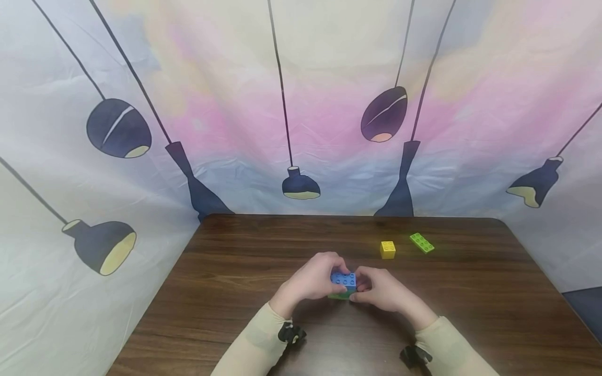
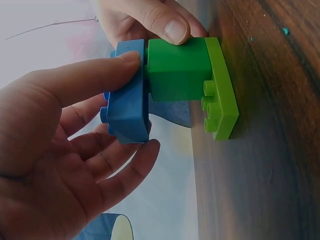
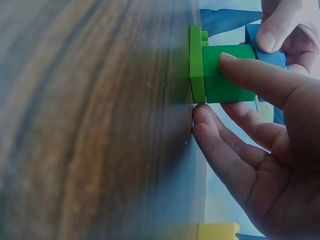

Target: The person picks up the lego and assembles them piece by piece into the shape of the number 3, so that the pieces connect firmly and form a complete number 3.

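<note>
My left hand pinches a blue toy building brick, its thumb on one side and fingers on the other. Below the blue brick is a dark green brick, with a narrow gap showing between them in the left wrist view. That green brick sits at one end of a lime green plate, whose bare studs show at the other end. My right hand grips the green brick, the thumb pressed on its side. In the right wrist view, some right fingertips lie close to the plate's end, near the tabletop.
On the brown wooden table, a yellow brick stands beyond my right hand. Farther right lies another lime green plate. A cloth printed with lamps hangs behind the table's far edge.
</note>
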Motion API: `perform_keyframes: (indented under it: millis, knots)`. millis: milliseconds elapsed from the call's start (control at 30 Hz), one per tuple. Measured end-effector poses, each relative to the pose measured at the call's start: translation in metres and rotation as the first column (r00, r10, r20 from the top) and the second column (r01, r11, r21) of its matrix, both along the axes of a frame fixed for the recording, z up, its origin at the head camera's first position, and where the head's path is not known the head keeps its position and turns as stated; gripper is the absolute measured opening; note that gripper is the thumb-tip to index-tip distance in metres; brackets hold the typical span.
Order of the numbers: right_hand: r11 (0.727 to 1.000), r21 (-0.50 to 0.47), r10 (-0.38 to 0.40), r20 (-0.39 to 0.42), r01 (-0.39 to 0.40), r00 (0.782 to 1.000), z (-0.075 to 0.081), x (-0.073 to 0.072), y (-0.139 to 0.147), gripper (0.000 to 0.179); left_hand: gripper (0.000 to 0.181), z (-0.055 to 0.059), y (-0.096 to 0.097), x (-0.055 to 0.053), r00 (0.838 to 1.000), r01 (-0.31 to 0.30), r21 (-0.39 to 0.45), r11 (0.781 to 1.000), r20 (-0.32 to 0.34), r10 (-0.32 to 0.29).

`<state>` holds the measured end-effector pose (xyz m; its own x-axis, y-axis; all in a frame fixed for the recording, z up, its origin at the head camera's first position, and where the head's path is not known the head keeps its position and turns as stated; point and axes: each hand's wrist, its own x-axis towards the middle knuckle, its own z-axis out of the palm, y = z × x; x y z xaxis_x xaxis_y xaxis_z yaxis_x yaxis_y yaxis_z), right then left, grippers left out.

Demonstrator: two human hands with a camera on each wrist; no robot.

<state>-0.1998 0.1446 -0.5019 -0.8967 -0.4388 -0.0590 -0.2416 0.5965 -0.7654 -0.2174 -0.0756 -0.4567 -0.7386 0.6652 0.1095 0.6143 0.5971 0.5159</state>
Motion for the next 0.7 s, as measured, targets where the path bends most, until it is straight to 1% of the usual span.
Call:
perform_keyframes:
  millis: [200, 367, 700]
  knots:
    - [1.000, -0.002, -0.002, 0.009, 0.002, 1.000, 0.0009, 0.0003, -0.0001, 0.031, 0.024, -0.0011, -0.0031, -0.0022, 1.000, 0.020, 0.030, 0.999, -0.004, -0.020]
    - [1.000, -0.005, -0.003, 0.011, 0.003, 1.000, 0.0029, 0.0008, 0.0001, 0.030, 0.024, -0.0003, -0.0036, -0.0021, 1.000, 0.026, 0.033, 0.999, -0.014, -0.026]
    - [1.000, -0.009, -0.001, 0.016, 0.001, 1.000, 0.0045, 0.0013, 0.0007, 0.030, 0.022, 0.0006, -0.0005, 0.0006, 1.000, 0.006, 0.030, 1.000, 0.014, -0.006]
